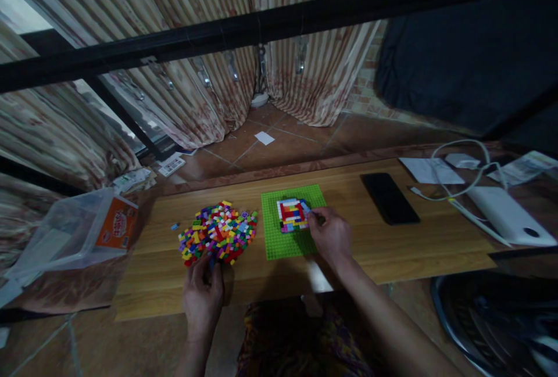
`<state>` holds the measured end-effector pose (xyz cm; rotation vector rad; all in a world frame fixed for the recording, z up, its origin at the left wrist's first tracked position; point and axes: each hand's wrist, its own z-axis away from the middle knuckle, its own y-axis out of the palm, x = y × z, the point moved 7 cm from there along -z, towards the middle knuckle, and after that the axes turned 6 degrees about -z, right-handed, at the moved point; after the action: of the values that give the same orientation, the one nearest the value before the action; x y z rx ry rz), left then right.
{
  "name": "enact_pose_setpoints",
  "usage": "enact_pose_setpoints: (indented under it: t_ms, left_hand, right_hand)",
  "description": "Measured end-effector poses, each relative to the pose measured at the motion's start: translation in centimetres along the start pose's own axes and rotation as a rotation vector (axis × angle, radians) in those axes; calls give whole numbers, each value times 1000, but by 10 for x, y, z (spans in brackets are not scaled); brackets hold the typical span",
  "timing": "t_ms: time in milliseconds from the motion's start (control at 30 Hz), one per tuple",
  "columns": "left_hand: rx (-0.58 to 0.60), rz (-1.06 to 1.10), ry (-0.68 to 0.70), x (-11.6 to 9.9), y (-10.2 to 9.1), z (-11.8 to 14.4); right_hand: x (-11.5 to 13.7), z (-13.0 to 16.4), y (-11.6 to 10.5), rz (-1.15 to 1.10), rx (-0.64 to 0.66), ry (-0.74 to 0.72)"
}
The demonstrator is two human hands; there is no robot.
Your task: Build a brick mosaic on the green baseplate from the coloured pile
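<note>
A green studded baseplate (272,244) lies mid-table. Fixed on it is a small square build of toy bricks (291,214), white, red, yellow and blue with pink and dark pieces along its near edge. My right hand (332,236) reaches in from the right, thumb and forefinger pinched at the build's right side on a small bluish brick (307,212), mostly covered by the fingertips. To the left a heap of loose, many-coloured toy bricks (222,229) is spread out. At its near edge my left hand (203,290) has its fingers curled around a dark blue brick (212,262).
One blue brick (175,226) lies apart, left of the heap. A black phone (390,198) rests right of the baseplate. Farther right are a white cable (473,172), papers and a white device (512,214). A clear plastic box (74,232) stands left of the wooden tabletop (150,284).
</note>
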<state>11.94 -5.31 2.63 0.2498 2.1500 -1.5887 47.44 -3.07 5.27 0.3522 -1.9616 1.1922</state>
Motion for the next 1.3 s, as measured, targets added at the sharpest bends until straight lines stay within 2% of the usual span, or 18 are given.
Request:
enact_pose_setpoints:
  t_ms: [200,400,533,733,833,967,1300]
  left_hand:
    - [-31,2,47,-2,0,1]
    - [-30,-2,64,-4,0,0]
    - [-33,-3,71,-6,-1,0]
    - [-50,-24,70,-6,0,1]
    - [-55,-28,79,-6,0,1]
    - [-68,-23,90,-8,-2,2]
    - [-66,-30,89,-8,0,2]
  right_hand:
    - [3,2,7,-57,60,-37]
    - [-4,0,9,-161,127,-50]
    - [-18,-6,13,-303,133,43]
    - [-36,-25,29,-487,105,239]
    - [-34,-31,36,-438,138,234]
    - [-30,-33,34,-331,132,221]
    - [-31,-32,37,-287,130,216]
